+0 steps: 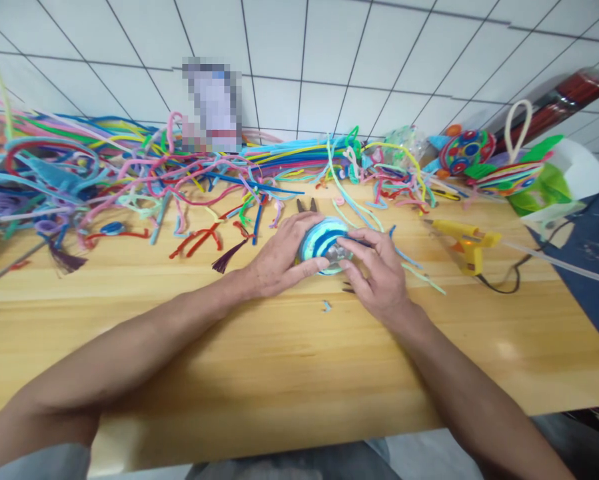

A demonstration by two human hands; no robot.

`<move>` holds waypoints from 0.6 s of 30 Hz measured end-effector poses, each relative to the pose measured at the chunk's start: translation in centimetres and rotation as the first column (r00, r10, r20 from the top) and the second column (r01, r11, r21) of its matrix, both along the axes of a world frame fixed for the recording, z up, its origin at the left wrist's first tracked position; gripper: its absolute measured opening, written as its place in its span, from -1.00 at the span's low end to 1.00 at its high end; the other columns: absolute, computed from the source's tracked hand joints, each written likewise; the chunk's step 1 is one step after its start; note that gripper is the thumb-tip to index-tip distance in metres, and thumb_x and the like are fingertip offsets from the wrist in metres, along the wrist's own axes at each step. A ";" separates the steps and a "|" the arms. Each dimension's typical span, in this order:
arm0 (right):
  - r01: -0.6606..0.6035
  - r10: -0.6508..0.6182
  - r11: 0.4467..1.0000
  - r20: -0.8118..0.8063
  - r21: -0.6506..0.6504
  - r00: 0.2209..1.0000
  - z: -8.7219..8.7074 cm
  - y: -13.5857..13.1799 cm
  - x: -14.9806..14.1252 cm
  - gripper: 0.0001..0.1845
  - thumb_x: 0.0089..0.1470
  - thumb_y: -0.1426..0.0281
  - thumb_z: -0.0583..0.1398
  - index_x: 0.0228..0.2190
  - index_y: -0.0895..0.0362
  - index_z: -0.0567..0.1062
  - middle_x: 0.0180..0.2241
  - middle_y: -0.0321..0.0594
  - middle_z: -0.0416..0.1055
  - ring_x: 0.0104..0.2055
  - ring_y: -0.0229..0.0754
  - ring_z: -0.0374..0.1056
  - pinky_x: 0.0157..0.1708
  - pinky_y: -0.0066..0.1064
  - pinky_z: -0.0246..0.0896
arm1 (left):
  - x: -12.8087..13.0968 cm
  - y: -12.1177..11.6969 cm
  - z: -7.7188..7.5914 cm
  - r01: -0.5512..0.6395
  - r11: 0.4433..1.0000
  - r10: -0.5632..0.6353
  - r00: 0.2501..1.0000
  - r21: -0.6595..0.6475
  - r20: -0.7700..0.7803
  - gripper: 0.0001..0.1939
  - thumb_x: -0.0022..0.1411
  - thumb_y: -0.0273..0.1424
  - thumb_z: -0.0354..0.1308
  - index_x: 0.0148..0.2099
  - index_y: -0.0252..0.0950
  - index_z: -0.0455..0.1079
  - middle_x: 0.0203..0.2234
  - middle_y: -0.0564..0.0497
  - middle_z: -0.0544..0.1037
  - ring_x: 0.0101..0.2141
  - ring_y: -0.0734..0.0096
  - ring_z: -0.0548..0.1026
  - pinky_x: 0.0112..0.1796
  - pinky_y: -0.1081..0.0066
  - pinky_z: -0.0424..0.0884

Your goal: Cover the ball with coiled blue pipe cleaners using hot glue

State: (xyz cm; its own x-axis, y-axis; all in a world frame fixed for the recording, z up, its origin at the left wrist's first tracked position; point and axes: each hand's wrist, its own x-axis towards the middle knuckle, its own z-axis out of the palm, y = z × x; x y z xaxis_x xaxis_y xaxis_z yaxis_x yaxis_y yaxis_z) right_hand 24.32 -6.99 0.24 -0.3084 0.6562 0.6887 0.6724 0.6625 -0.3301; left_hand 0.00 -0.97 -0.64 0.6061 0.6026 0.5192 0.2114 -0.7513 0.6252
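Note:
Above the middle of the table, a round clear plastic piece point(338, 253) is partly wrapped in rings of light blue, pale green and dark blue pipe cleaner point(324, 233). My left hand point(290, 257) grips it from the left, thumb along the near side and fingers behind. At its right side, the bent fingers of my right hand point(376, 270) press a dark blue pipe cleaner point(352, 240) against the surface. A dark tool point(306, 205) shows behind the ball, mostly hidden. A tiny blue scrap point(326, 306) lies just in front of my hands.
A yellow hot glue gun point(466, 243) with a cord lies at the right. Tangled pipe cleaners point(189, 180) line the tiled wall. Purple tassels point(228, 257) lie at left. Decorated fish-like crafts point(466, 153) sit at the back right, near a dark red roll point(559, 100).

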 end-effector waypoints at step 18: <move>-0.032 0.032 0.999 0.033 -0.002 0.999 0.6 -0.5 -0.1 -0.39 0.29 0.49 0.30 0.31 -0.08 0.46 0.09 -0.02 0.53 0.11 0.07 0.52 0.06 0.01 0.55 | 0.1 0.3 0.0 -0.033 0.999 0.033 0.998 -0.002 0.046 -0.46 0.49 -0.16 0.17 0.41 -0.14 0.21 0.28 -0.23 0.42 0.33 -0.05 0.39 0.34 -0.16 0.34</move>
State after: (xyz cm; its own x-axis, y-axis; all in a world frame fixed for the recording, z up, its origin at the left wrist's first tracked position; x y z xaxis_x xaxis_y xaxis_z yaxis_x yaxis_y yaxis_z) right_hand 24.23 -7.51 0.87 -0.3519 0.6465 0.6769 0.6611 0.6837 -0.3092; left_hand 0.13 -0.70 -0.66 0.5612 0.6226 0.5453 0.2072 -0.7436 0.6357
